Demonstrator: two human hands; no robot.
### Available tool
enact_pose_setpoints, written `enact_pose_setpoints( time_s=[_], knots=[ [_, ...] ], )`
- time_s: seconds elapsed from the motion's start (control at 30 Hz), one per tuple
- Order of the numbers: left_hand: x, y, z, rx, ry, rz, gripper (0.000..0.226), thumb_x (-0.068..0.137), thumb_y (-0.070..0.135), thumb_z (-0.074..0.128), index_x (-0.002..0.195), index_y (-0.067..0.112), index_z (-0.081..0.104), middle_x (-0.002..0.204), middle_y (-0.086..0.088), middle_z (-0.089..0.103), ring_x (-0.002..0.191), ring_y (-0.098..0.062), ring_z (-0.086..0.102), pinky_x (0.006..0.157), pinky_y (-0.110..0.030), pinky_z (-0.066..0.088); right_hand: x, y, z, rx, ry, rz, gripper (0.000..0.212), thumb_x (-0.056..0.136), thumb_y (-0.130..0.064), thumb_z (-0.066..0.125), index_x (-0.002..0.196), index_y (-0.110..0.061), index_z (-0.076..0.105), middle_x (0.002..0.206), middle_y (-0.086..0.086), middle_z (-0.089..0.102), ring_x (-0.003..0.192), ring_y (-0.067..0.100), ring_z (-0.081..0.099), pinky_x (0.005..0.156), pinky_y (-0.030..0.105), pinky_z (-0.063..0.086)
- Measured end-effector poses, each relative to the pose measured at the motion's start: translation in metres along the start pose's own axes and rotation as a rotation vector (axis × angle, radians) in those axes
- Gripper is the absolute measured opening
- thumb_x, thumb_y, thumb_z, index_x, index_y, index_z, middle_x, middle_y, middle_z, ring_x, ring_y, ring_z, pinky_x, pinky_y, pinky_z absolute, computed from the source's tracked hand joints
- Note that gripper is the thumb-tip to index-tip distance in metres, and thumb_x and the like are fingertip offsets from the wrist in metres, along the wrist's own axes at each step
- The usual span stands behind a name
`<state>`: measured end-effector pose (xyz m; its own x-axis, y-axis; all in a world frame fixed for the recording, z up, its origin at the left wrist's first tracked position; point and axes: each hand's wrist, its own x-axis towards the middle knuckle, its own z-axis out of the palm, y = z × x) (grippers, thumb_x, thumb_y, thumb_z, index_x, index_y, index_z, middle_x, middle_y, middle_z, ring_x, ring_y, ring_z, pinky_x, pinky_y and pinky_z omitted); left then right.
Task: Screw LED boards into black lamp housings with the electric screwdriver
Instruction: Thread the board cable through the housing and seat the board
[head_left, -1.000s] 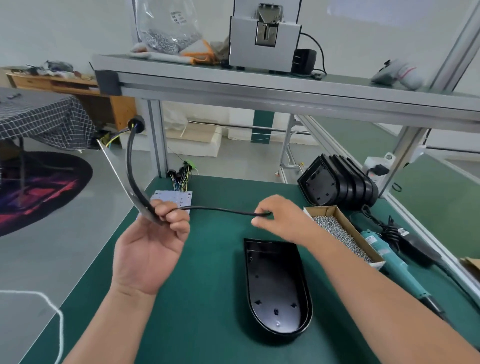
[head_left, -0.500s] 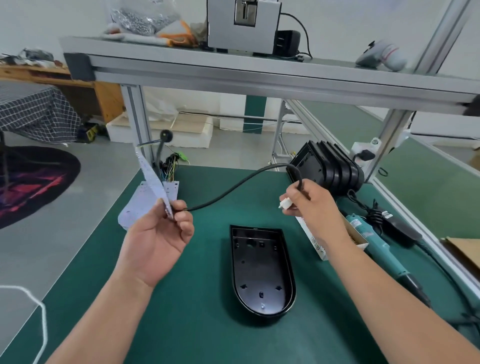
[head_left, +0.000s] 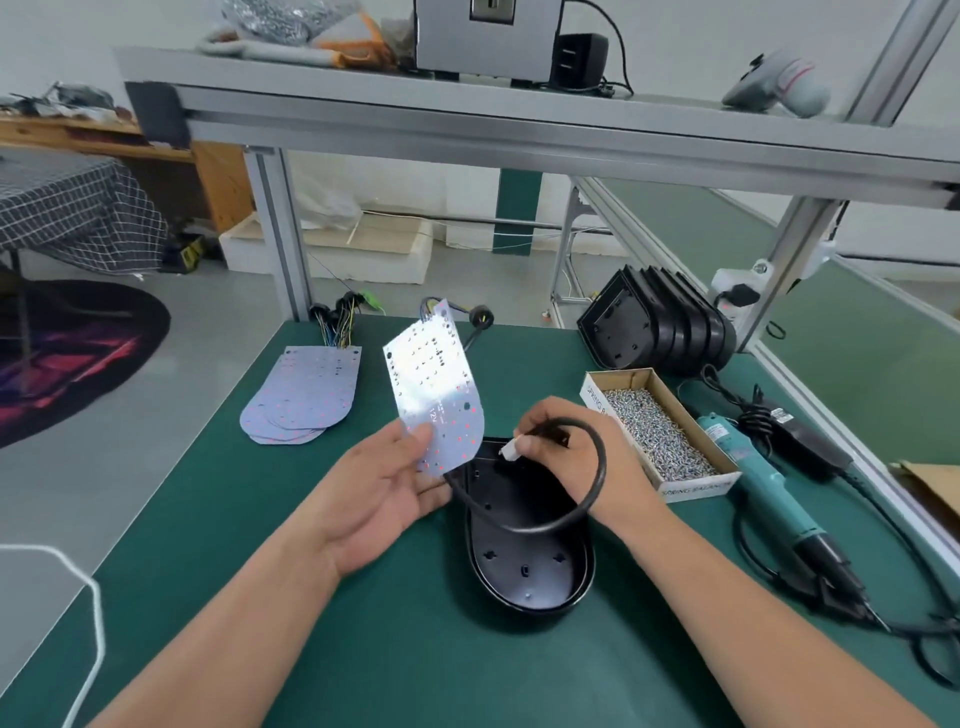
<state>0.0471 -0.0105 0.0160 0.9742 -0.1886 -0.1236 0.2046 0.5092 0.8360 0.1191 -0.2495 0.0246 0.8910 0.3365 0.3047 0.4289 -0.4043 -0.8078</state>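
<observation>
The green surface (head_left: 311, 649) carries everything. Both forearms reach in from the near edge and meet over its middle. An open black housing (head_left: 530, 571) lies flat under the hands, hollow side up. A stack of housings (head_left: 623, 332) stands on edge at the far right. The screwdriver (head_left: 769, 493) lies on the right, just beside a screw box (head_left: 696, 486). A pile of boards (head_left: 306, 395) lies far left.

The left hand (head_left: 384, 493) is turned palm up. Its grip pinches the lower edge of one board (head_left: 436, 379), thumb in front and fingers behind, so the board stands tilted above the housing's far end. The right hand (head_left: 571, 473) curls knuckles up over that same end. Its grip is closed on the black cable (head_left: 600, 467) near its white plug (head_left: 509, 451). The cable loops from under the board round the right wrist.
</observation>
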Motion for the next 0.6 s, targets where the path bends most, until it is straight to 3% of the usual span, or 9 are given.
enact_pose_setpoints(
  time_s=[0.17,0.23,0.33,0.47,0.6],
  knots=[
    [0.004,-0.004,0.001,-0.052,-0.063,0.002,0.048,0.106,0.033,0.055,0.151,0.016,0.049,0.147,-0.018,0.062,0.12,-0.04,0.067,0.092,-0.05,0.058,-0.002,0.001,-0.003,-0.09,-0.047,-0.101,0.016,0.084,-0.011,0.085,0.086,-0.022,0.073,0.086,-0.008,0.07,0.087,0.016,0.067,0.077,0.029,0.051],
    [0.005,-0.006,0.002,-0.042,-0.029,0.016,0.049,0.108,0.031,0.052,0.153,0.012,0.047,0.148,-0.02,0.061,0.124,-0.043,0.063,0.096,-0.055,0.057,-0.004,0.002,-0.009,-0.116,-0.079,-0.141,0.015,0.085,-0.009,0.085,0.087,-0.019,0.073,0.087,-0.006,0.068,0.087,0.016,0.066,0.078,0.028,0.05],
    [0.007,-0.007,0.003,-0.023,0.019,0.025,0.051,0.108,0.027,0.051,0.156,0.009,0.045,0.151,-0.02,0.058,0.133,-0.048,0.052,0.113,-0.067,0.045,-0.007,0.001,-0.018,-0.152,-0.106,-0.181,0.014,0.086,-0.008,0.083,0.088,-0.018,0.073,0.088,-0.007,0.064,0.086,0.017,0.065,0.076,0.023,0.047],
    [0.007,-0.007,0.005,-0.072,0.035,0.066,0.06,0.102,0.027,0.061,0.155,0.005,0.045,0.147,-0.019,0.061,0.134,-0.045,0.057,0.115,-0.063,0.045,-0.01,-0.004,-0.021,-0.225,-0.126,-0.206,0.011,0.088,-0.012,0.082,0.089,-0.02,0.074,0.089,-0.008,0.065,0.087,0.014,0.065,0.079,0.038,0.053],
    [0.006,-0.008,0.009,-0.063,0.003,0.109,0.054,0.106,0.023,0.055,0.156,0.003,0.044,0.156,-0.022,0.053,0.141,-0.042,0.053,0.117,-0.065,0.042,-0.008,-0.01,-0.014,-0.279,-0.063,-0.24,0.008,0.087,-0.015,0.083,0.088,-0.017,0.075,0.085,-0.005,0.065,0.087,0.018,0.063,0.079,0.045,0.051]
  ],
)
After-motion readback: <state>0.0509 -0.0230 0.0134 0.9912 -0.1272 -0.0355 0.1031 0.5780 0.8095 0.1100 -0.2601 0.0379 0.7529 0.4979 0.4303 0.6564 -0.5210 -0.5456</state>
